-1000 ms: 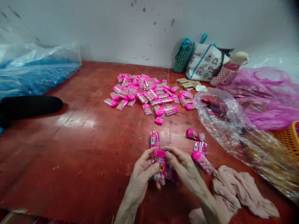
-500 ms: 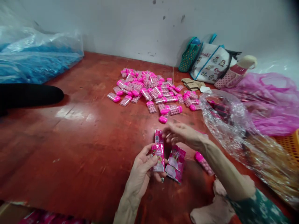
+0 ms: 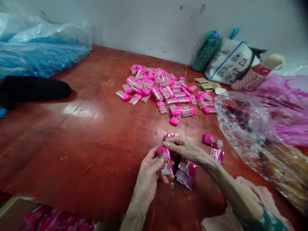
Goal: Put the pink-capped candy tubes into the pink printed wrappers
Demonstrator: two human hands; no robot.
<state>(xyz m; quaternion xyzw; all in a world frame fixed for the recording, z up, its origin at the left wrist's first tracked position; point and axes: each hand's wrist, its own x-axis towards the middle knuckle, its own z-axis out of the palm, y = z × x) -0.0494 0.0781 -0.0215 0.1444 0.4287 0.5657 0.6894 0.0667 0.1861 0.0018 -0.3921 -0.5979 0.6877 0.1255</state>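
Note:
My left hand [image 3: 150, 168] is closed on a small pink printed wrapper [image 3: 165, 160], thumb across its front. At the wrapper's top edge the fingers of my right hand [image 3: 180, 146] are pinched together. Just behind them the end of another pink wrapper [image 3: 169, 136] shows; my fingers partly cover it. More flat pink wrappers [image 3: 186, 173] lie on the table below my right wrist. Right of my forearm is a candy box in a pink wrapper [image 3: 212, 141], beside a loose wrapper [image 3: 217, 155].
A heap of clear candy boxes with pink caps [image 3: 160, 85] lies farther back. At right are a crumpled clear bag [image 3: 243, 128] and a pink bag [image 3: 288, 106]. Bags [image 3: 228, 61] lean on the wall. A carton [image 3: 16, 208] of pink wrappers sits front left.
My right hand has come down and left to the top of the wrapper in my left hand. The view has shifted, and a wrapped candy box now shows right of my forearm.

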